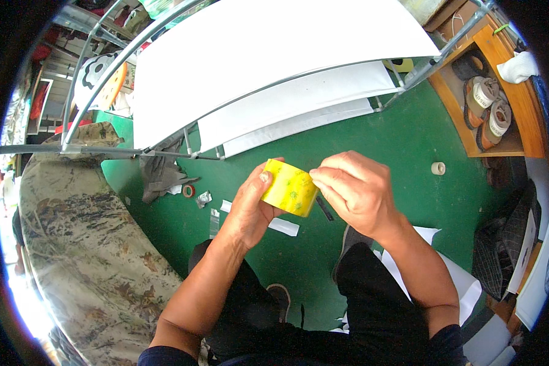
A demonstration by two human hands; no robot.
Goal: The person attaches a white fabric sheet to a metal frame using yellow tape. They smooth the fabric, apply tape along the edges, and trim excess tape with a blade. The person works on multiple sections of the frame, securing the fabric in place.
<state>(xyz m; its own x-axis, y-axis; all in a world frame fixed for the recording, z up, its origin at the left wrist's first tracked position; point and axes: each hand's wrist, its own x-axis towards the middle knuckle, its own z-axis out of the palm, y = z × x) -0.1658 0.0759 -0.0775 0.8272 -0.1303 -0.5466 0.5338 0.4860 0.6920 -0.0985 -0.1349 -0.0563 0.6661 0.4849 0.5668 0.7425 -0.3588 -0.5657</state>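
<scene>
A wide roll of yellow packing tape [290, 188] with green marks is held up in front of me, above the green floor. My left hand [250, 204] is wrapped round its left side, with the thumb on the upper left edge. At the roll's right edge, my right hand [357, 192] is closed in a pinch, thumb and fingertips against the tape. Whether a loose tape end is between those fingertips is too small to tell. The inside of the roll is hidden.
Ahead stands a metal-tube frame with white sheet shelves [287, 61]. A camouflage cover [85, 244] drapes over something at left. A wooden cabinet [488, 91] with shoes is at right. On the green floor lie a small tape roll [438, 168], a red-rimmed roll [188, 191] and white scraps [283, 227].
</scene>
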